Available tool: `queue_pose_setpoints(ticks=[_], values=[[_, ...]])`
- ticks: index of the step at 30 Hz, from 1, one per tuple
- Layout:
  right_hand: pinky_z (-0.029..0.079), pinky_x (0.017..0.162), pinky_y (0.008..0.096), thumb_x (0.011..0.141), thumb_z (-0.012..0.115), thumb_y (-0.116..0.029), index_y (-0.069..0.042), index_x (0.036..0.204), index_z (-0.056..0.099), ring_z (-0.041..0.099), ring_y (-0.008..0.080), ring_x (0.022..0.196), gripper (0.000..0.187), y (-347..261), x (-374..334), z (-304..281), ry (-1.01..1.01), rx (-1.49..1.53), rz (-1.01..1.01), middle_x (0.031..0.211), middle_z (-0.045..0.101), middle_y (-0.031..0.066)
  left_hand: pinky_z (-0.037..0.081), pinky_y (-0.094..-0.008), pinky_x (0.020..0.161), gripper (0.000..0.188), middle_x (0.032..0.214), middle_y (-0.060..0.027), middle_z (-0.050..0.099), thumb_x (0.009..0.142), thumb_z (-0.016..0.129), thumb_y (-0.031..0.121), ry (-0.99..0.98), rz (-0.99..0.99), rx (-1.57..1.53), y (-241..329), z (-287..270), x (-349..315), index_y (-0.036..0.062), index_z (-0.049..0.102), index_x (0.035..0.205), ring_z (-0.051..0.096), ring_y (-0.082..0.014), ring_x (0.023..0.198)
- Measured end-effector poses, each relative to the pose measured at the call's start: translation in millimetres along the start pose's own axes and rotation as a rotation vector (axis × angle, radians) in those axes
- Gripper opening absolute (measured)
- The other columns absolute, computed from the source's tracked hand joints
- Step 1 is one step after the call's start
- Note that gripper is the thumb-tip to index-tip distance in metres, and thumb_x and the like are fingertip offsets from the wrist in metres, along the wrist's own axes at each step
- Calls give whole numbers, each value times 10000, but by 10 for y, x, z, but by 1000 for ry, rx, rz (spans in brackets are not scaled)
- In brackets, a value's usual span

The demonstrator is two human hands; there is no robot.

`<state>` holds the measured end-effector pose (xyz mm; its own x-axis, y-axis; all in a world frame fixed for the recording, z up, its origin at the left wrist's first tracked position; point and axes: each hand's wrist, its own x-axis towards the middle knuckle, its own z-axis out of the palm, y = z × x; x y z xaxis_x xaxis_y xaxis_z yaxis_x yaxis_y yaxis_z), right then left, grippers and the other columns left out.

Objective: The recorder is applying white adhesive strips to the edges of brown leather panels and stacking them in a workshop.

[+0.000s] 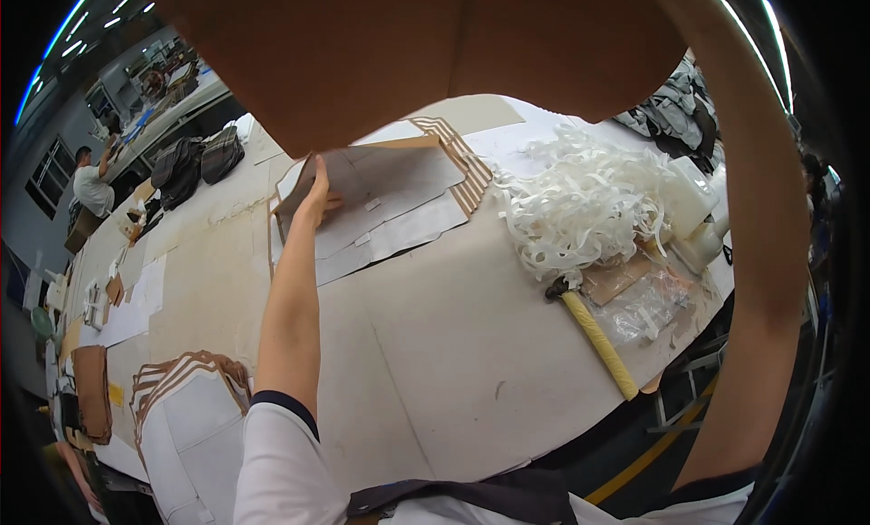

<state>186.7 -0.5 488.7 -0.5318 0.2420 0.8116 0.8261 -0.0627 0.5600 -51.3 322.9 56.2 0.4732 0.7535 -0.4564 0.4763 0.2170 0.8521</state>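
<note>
Brown sheet point(435, 53) hangs raised over the table point(435, 344). Right hand is out of view; its fingers cannot be told. Left hand point(317, 197): thumb apart from fingers, by the sheet's corner; pinch unconfirmed. Weak grip could drop the sheet, skewing the stack point(417, 208).

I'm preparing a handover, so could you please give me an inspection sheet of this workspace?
Surface: wide beige-covered table, faint dark marks
Job's things: large brown panel, raised above a stack of pale grey, brown-edged flat panels
Clutter: tangled heap of white strips; crumpled clear plastic bag; dark-ended yellow rod
Hands: left hand at the brown panel's lower corner, grip unclear; right hand out of view
Cables: nothing seen
Surroundings: person in a white top; dark barred window
</note>
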Motion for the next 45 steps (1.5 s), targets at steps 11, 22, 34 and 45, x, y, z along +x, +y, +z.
queue_pose_setpoints(ticks=[11, 22, 34, 45], values=[[300, 452, 235, 780, 640, -204, -29, 793, 587, 475, 107, 579, 183, -2434, -1476, -1140, -62, 372, -295, 747, 500, 35, 528, -450, 968, 877, 1330, -196, 573, 922, 544, 671, -554, 221, -438, -712, 0, -1287, -22, 409, 1443, 623, -321, 1156], [359, 506, 268, 794, 604, -134, -14, 790, 557, 533, 126, 592, 129, -4059, -3147, -1741, -461, 1020, -264, 694, 499, 37, 453, -240, 578, 302, 776, 31, 604, 876, 759, 177, -288, 9, 148, -1291, -554, -2088, 48, 676, 1136, 520, -72, 639], [508, 632, 384, 904, 648, -150, -39, 902, 593, 634, 278, 741, 124, -3034, -3581, -1792, -625, 961, 706, 818, 597, 99, 547, -330, 837, 254, 985, -99, 743, 915, 692, 170, -376, 707, 505, 178, 1875, -2072, -20, 709, 1082, 692, -183, 922], [499, 767, 415, 869, 701, -126, -41, 970, 680, 617, 309, 919, 133, -1488, -4303, -1574, -371, 182, 1156, 935, 649, 115, 525, -294, 775, 375, 940, -96, 731, 882, 760, 321, -225, 875, 522, 1269, 4325, -1916, -20, 699, 1025, 683, -154, 879]])
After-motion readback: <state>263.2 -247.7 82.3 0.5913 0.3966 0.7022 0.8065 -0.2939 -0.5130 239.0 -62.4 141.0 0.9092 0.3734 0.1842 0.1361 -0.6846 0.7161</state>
